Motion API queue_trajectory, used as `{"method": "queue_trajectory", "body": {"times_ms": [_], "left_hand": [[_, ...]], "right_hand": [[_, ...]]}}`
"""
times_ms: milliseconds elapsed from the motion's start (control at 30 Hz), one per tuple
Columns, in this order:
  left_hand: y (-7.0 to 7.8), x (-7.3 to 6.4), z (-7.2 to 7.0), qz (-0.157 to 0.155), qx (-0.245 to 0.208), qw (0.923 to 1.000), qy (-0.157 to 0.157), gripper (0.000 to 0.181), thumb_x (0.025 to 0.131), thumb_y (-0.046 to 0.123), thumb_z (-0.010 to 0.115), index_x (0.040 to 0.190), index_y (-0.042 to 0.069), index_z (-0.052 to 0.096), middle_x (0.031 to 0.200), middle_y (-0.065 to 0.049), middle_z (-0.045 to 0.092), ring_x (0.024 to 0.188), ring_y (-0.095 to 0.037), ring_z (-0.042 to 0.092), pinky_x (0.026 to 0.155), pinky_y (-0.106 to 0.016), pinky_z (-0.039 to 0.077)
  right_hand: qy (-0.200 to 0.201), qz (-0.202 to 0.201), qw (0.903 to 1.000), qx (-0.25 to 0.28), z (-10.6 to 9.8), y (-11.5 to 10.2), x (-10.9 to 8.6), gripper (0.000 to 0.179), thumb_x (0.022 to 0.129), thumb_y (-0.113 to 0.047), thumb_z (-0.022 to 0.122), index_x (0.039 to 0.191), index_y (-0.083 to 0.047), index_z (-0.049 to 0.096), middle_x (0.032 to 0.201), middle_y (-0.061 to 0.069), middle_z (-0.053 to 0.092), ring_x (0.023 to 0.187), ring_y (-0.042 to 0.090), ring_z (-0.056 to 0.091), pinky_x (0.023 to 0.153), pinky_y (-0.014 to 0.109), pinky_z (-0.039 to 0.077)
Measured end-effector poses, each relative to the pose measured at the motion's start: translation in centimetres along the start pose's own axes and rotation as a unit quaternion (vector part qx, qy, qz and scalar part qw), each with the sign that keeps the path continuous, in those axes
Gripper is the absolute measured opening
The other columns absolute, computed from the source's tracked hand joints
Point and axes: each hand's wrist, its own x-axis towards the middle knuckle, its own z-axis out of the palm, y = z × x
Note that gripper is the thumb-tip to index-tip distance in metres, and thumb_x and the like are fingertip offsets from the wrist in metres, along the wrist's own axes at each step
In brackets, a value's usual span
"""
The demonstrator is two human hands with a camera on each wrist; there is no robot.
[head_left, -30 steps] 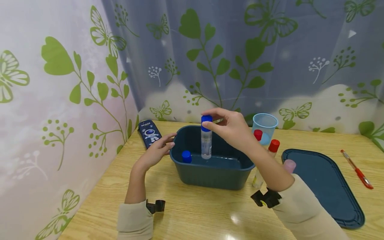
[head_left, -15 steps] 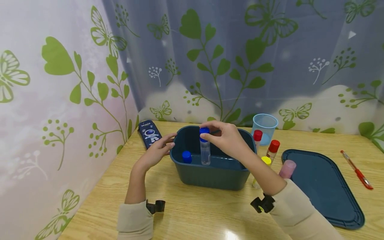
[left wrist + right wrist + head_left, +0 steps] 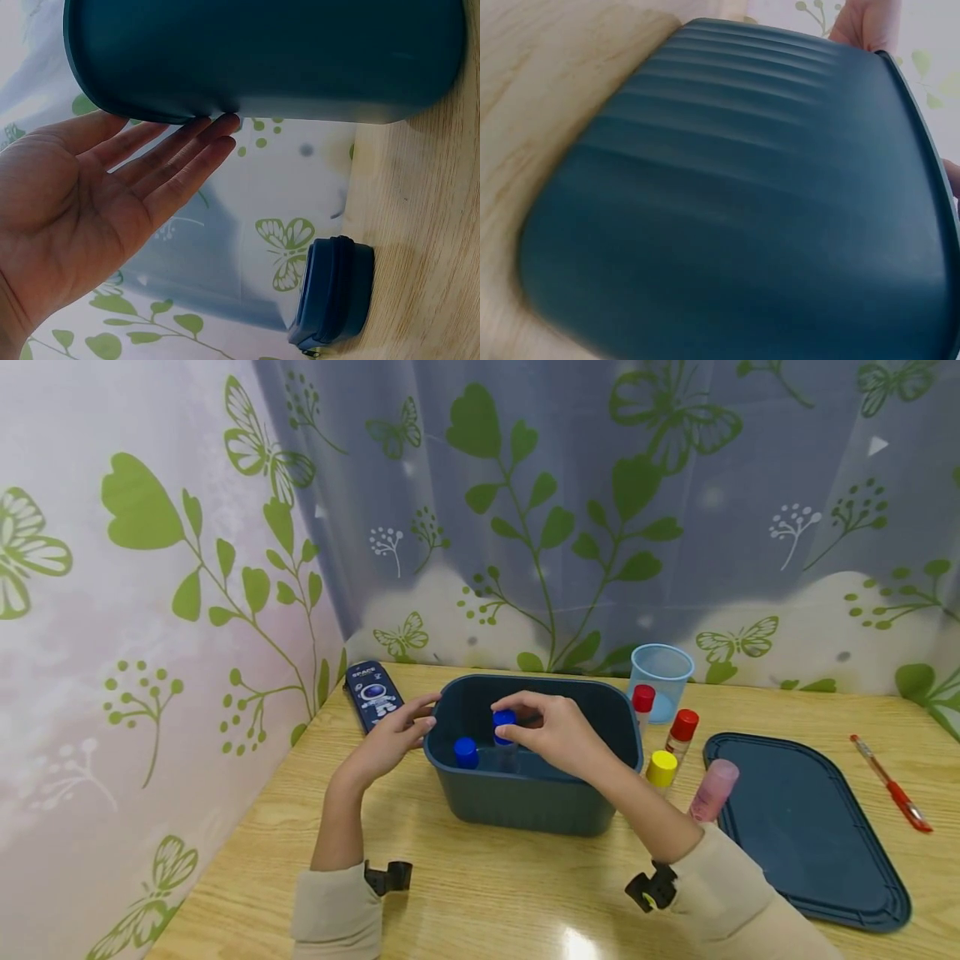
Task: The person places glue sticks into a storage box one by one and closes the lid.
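Note:
A dark teal plastic bin stands on the wooden table. Inside it, my right hand pinches the blue cap of a clear bottle, which is upright and low between the walls. Another blue cap shows to its left in the bin; what lies beneath is mostly hidden by the front wall. My left hand touches the bin's left end with straight fingers. In the left wrist view those fingertips rest against the outer wall. The right wrist view is filled by the bin's ribbed side.
Right of the bin stand red-capped bottles, a yellow-capped one, a pink bottle and a light-blue cup. A dark lid and red pen lie farther right. A space-print pencil case lies behind my left hand.
My right hand has lowered the blue-capped bottle deeper into the bin and slightly left. As the right forearm moved, the yellow cap and pink bottle came into view. My left hand has stayed put.

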Motion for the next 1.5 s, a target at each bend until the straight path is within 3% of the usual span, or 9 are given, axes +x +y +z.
{"method": "queue_trajectory", "body": {"times_ms": [167, 433, 733, 1500], "left_hand": [[0.0, 0.0, 0.0, 0.001, -0.002, 1.0000, -0.001, 0.045, 0.100, 0.021, 0.040, 0.142, 0.008, 0.032, 0.139, -0.021, 0.034, 0.125, -0.035, 0.036, 0.097, -0.051, 0.033], [0.0, 0.0, 0.1, -0.003, -0.006, 1.0000, 0.000, 0.044, 0.101, 0.022, 0.040, 0.142, 0.009, 0.032, 0.140, -0.019, 0.033, 0.127, -0.034, 0.034, 0.098, -0.052, 0.033], [0.1, 0.0, 0.0, -0.003, -0.006, 1.0000, 0.000, 0.045, 0.100, 0.021, 0.040, 0.143, 0.008, 0.032, 0.140, -0.020, 0.033, 0.126, -0.034, 0.035, 0.098, -0.051, 0.033], [0.2, 0.0, 0.0, -0.003, -0.009, 1.0000, -0.002, 0.045, 0.100, 0.021, 0.040, 0.143, 0.008, 0.031, 0.140, -0.021, 0.032, 0.127, -0.034, 0.033, 0.097, -0.052, 0.033]], "right_hand": [[-0.024, 0.002, 0.9997, 0.002, 0.3, 0.4, 0.0, 0.028, 0.084, -0.018, 0.069, 0.110, -0.008, 0.066, 0.098, -0.001, 0.064, 0.087, 0.013, 0.060, 0.077, 0.028, 0.051], [-0.071, 0.041, 0.9961, 0.031, 0.3, 0.6, 0.1, 0.029, 0.082, -0.017, 0.071, 0.109, -0.008, 0.067, 0.103, 0.000, 0.065, 0.097, 0.016, 0.060, 0.083, 0.036, 0.049], [-0.120, 0.052, 0.9908, 0.034, 0.4, 0.8, 0.2, 0.027, 0.082, -0.016, 0.070, 0.108, -0.006, 0.067, 0.101, 0.002, 0.066, 0.098, 0.017, 0.060, 0.086, 0.035, 0.048], [-0.152, 0.040, 0.9872, 0.023, 0.3, 1.0, 0.3, 0.027, 0.085, -0.015, 0.068, 0.109, -0.005, 0.065, 0.105, 0.000, 0.064, 0.099, 0.016, 0.059, 0.087, 0.035, 0.046]]}}
